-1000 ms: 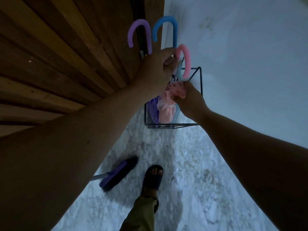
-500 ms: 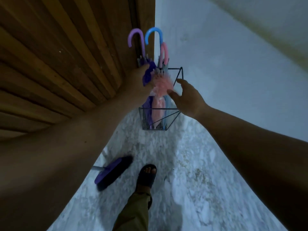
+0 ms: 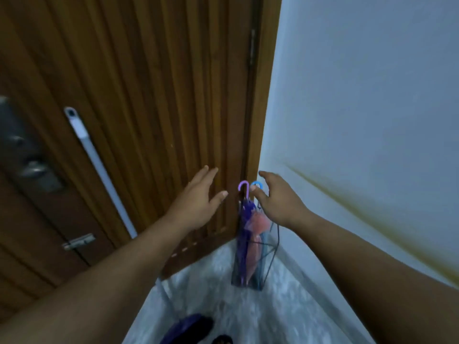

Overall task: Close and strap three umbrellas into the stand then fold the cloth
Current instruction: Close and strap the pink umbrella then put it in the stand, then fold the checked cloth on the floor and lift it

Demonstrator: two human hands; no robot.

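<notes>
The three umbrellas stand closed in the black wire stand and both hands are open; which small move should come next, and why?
Probably turn away to look for the cloth. The purple umbrella, the pink umbrella and the blue umbrella already sit in the black wire stand, the left hand and right hand hold nothing, and no cloth shows in this view.

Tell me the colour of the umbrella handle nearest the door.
Purple handle, clearest in the head view.

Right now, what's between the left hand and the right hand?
In the head view, the purple umbrella handle stands in the gap between the left hand and the right hand; behind it the door edge. Neither hand holds anything.
</notes>
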